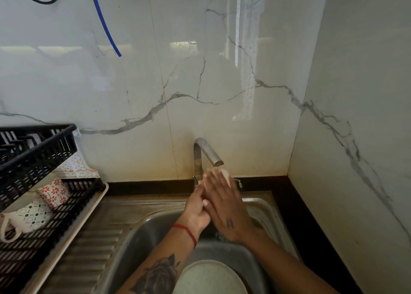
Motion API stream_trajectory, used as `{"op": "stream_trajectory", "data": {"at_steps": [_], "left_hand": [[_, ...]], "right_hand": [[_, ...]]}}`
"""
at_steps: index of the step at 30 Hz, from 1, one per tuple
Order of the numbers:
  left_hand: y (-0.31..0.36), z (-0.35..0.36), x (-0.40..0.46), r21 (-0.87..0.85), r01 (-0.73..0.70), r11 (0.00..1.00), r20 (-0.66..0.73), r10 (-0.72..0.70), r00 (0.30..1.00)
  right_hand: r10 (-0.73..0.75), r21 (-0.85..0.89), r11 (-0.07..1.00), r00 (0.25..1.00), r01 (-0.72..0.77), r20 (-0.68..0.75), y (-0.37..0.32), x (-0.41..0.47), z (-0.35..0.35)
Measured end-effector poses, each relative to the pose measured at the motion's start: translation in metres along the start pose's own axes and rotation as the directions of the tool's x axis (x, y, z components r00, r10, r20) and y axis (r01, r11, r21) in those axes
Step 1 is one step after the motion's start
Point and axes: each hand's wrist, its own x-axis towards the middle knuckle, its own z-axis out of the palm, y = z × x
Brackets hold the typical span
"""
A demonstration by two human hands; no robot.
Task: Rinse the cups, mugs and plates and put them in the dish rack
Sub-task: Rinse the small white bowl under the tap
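Under the faucet (208, 153), both hands meet over the sink (142, 233). My left hand (196, 208), with a red thread at the wrist, holds a small pale dish (225, 175) from below; most of the dish is hidden. My right hand (225, 202) lies flat over the dish and the left fingers, its fingers straight. A pale speckled plate (209, 278) lies in the sink basin below my forearms. At the left, the black dish rack (73, 207) holds a red-flowered mug (54, 192) and a green-patterned mug (31, 216), both on their sides.
The rack has an upper black tier (37, 151) that overhangs the mugs. It stands on a beige tray (66, 238) beside the ribbed steel drainboard (93, 256). Marble wall panels close the back and right. A blue tube (104, 22) hangs on the wall.
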Motion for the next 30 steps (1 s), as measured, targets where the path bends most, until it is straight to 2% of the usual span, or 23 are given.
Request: {"op": "stream_trajectory", "data": {"at_steps": [2, 3, 6, 8, 10, 11, 12, 13, 14, 15, 16, 17, 18, 19, 20, 21, 25, 28, 30], "left_hand": [[0.001, -0.003, 0.001, -0.005, -0.004, 1.000, 0.014, 0.004, 1.000], [0.001, -0.004, 0.000, -0.016, 0.005, 1.000, 0.009, -0.005, 1.000], [-0.002, -0.006, 0.000, -0.053, 0.017, 0.998, 0.005, -0.017, 1.000], [-0.003, -0.005, -0.003, -0.045, -0.001, 0.999, 0.022, 0.002, 1.000], [-0.001, -0.004, -0.006, 0.024, -0.052, 0.998, 0.031, 0.051, 0.998], [0.000, -0.003, -0.008, 0.090, -0.086, 0.992, 0.039, 0.083, 0.996], [0.001, -0.002, -0.012, 0.189, -0.127, 0.974, 0.057, 0.118, 0.991], [-0.001, -0.001, -0.015, 0.320, -0.174, 0.931, 0.083, 0.155, 0.984], [-0.003, 0.000, -0.019, 0.459, -0.229, 0.859, 0.113, 0.199, 0.973], [-0.006, 0.001, -0.021, 0.575, -0.294, 0.764, 0.152, 0.254, 0.955], [-0.009, 0.000, -0.022, 0.654, -0.368, 0.661, 0.192, 0.326, 0.926], [-0.010, -0.001, -0.023, 0.700, -0.441, 0.562, 0.225, 0.412, 0.883], [-0.010, -0.003, -0.023, 0.729, -0.503, 0.465, 0.245, 0.508, 0.826], [-0.009, -0.004, -0.023, 0.749, -0.546, 0.376, 0.260, 0.591, 0.764], [-0.006, -0.006, -0.023, 0.759, -0.568, 0.318, 0.269, 0.641, 0.719], [-0.004, -0.007, -0.023, 0.761, -0.573, 0.305, 0.267, 0.658, 0.705], [0.004, -0.011, -0.021, 0.731, -0.530, 0.430, 0.235, 0.571, 0.787], [0.009, -0.007, -0.025, 0.705, -0.522, 0.480, 0.264, 0.506, 0.821], [0.010, -0.005, -0.024, 0.676, -0.449, 0.585, 0.195, 0.445, 0.874]], "right_hand": [[-0.109, 0.090, 0.990, 0.994, 0.106, 0.031, 0.009, -0.008, -0.003], [-0.105, 0.159, 0.983, 0.994, 0.097, 0.038, 0.015, -0.010, -0.006], [0.091, 0.164, 0.981, 0.994, -0.100, 0.059, 0.024, -0.008, -0.015], [0.171, 0.163, 0.969, 0.980, -0.186, 0.101, 0.016, -0.005, -0.018], [0.225, 0.345, 0.904, 0.967, -0.252, 0.117, 0.002, -0.002, -0.019], [0.291, 0.470, 0.827, 0.950, -0.310, 0.114, -0.003, 0.000, -0.020], [0.384, 0.606, 0.702, 0.915, -0.375, 0.122, -0.006, 0.003, -0.022], [0.487, 0.741, 0.508, 0.856, -0.440, 0.174, -0.006, 0.006, -0.025], [0.556, 0.843, 0.243, 0.781, -0.480, 0.285, -0.005, 0.007, -0.027], [0.555, 0.880, -0.061, 0.717, -0.472, 0.423, -0.004, 0.007, -0.028], [0.511, 0.844, -0.335, 0.671, -0.420, 0.537, -0.002, 0.006, -0.029], [0.466, 0.763, -0.543, 0.629, -0.352, 0.622, -0.002, 0.005, -0.029], [0.421, 0.669, -0.685, 0.591, -0.290, 0.688, -0.002, 0.003, -0.029], [0.376, 0.584, -0.775, 0.568, -0.241, 0.733, -0.003, 0.003, -0.029], [0.334, 0.520, -0.828, 0.561, -0.211, 0.757, -0.005, 0.004, -0.028], [0.298, 0.476, -0.857, 0.565, -0.196, 0.769, -0.007, 0.006, -0.028], [0.235, 0.427, -0.888, 0.627, -0.173, 0.742, -0.007, 0.013, -0.027], [0.240, 0.486, -0.843, 0.647, -0.230, 0.723, -0.007, 0.014, -0.032], [0.255, 0.558, -0.780, 0.669, -0.284, 0.698, -0.007, 0.011, -0.036]]}}
